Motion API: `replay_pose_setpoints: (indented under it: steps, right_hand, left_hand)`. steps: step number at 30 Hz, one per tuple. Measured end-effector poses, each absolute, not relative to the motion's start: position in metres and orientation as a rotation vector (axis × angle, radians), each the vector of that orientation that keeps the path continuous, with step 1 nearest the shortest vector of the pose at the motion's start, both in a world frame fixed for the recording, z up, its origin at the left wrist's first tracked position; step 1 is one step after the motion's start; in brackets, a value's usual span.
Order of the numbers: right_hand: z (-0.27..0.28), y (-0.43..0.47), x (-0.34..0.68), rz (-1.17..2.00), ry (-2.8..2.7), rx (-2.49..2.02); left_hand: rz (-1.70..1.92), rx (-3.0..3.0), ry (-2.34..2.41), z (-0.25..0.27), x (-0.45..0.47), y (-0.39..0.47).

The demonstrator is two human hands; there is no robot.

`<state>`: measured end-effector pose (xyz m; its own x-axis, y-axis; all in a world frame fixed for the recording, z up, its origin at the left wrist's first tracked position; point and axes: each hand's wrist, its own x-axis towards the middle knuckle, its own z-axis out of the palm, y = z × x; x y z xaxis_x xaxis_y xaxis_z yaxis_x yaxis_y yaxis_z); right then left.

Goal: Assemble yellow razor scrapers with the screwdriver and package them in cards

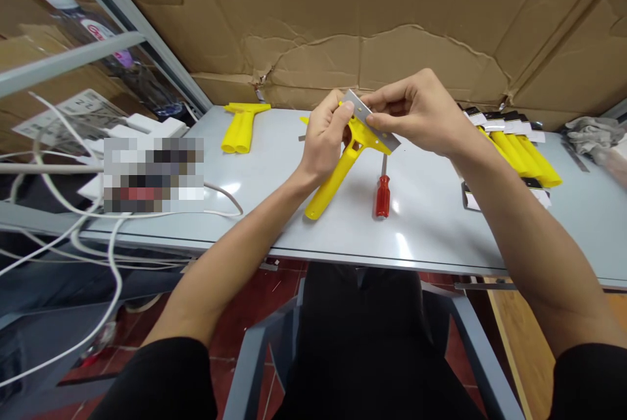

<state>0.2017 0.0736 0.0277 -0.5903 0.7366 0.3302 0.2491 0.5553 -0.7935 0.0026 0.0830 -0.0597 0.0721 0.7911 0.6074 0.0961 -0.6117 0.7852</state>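
My left hand (327,136) is closed around the head of a yellow scraper (336,181), whose handle slants down toward the table's front. Against the head lies a flat metal plate (385,135) with small holes, my left thumb pressing on its upper end. My right hand (411,106) is closed in a pinch at the plate's far edge, thumb tip at the metal; whatever sits between those fingers is hidden. Just below the scraper head, a screwdriver (383,198) with a red handle lies on the table. Another yellow piece and a bit of metal show partly behind my left hand.
Yellow scraper handles (241,129) lie at the back left of the grey table (274,237). Several yellow scrapers (524,152) with black-and-white packaging are stacked at right. White cables (115,263) and a power strip (151,127) crowd the left. Cardboard (392,8) stands behind.
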Motion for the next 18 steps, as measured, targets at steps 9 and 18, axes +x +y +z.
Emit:
replay_pose_setpoints:
  steps: [9, 18]
  right_hand:
    - [0.035, 0.060, 0.195, 0.979, -2.097, -0.826]
    - [0.038, 0.052, 0.188, 0.895, -2.097, -0.859]
  left_hand:
    - [1.804, 1.949, 1.050, -0.061, 0.009, 0.065]
    - [1.845, 1.984, 1.168, -0.060, 0.010, 0.053]
